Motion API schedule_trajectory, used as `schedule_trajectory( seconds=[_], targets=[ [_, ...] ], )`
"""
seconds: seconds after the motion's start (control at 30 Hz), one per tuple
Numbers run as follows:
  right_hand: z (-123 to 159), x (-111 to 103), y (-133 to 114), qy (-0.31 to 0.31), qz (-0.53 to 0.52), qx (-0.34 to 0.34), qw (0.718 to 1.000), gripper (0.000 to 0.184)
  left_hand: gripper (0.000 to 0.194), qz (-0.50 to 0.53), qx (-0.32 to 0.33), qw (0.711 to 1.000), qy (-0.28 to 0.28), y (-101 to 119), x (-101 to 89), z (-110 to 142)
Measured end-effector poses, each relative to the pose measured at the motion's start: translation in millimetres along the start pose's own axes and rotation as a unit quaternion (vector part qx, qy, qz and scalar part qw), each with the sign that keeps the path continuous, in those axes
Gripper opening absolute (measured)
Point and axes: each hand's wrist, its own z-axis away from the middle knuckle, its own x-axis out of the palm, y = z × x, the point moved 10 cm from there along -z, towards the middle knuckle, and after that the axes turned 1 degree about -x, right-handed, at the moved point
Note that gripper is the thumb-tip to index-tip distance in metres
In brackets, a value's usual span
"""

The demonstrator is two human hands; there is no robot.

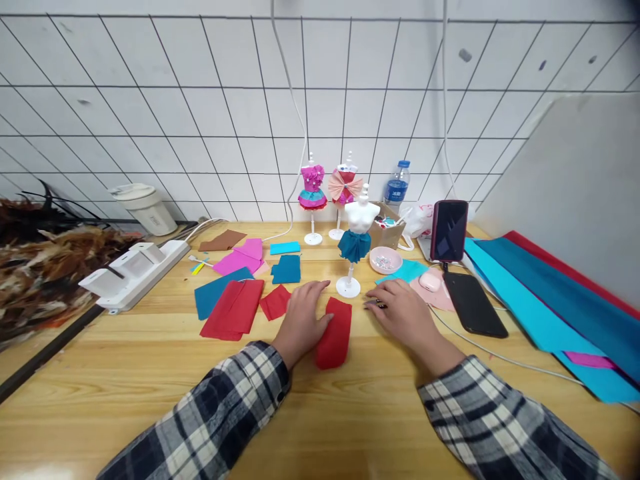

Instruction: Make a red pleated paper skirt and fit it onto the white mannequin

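Observation:
My left hand (301, 320) lies flat on the wooden table (150, 373), fingers stretched out, its thumb side against a folded red fabric piece (336, 335). My right hand (404, 315) rests palm down just right of it, its fingertips on a small dark object (379, 305) that I cannot make out. Directly behind the hands stands a white mini mannequin (356, 233) wearing a teal pleated skirt. Two dressed mannequins, one pink (313, 190) and one with a peach bow (345, 185), stand by the wall.
Red (234, 308), teal (287, 269) and pink (239, 259) fabric scraps lie left of centre. A white power strip (135, 267) and feathers (40, 260) sit far left. A bead bowl (385, 260), upright phone (449, 230), flat phone (474, 303), earbud case (429, 281), water bottle (397, 183) and large felt sheets (560, 300) fill the right.

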Motion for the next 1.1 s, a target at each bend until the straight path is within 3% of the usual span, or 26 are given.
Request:
schedule_trajectory(
  seconds=[0.07,0.17,0.27,0.4,0.6,0.9,0.97,1.1],
  targets=[
    [7,4,-40,-0.023,-0.060,-0.093,0.994,0.024,0.042,-0.061,0.040,0.997,-0.005,4,-7.0,1],
    [27,19,-102,-0.091,-0.112,-0.245,0.959,0.021,0.017,-0.065,0.145,0.976,-0.146,19,8.8,11],
    [37,31,-122,-0.116,-0.091,-0.280,0.949,0.024,0.019,-0.059,0.177,0.954,-0.232,21,18.9,21],
    [37,37,-113,-0.158,-0.135,-0.252,0.945,0.022,0.020,-0.068,0.145,0.960,-0.231,13,17.7,20],
    [36,29,-107,-0.183,-0.184,-0.222,0.940,0.023,0.019,-0.097,0.121,0.962,-0.225,15,15.9,21],
    [37,34,-98,-0.265,-0.323,-0.146,0.897,0.021,0.036,-0.095,0.118,0.957,-0.246,17,13.4,28],
    [31,40,-87,-0.251,-0.333,-0.110,0.902,0.019,0.038,-0.090,0.118,0.958,-0.245,19,13.4,30],
    [7,38,-46,-0.117,-0.242,0.002,0.963,0.020,0.025,-0.080,0.124,0.967,-0.207,23,11.2,25]
  ],
)
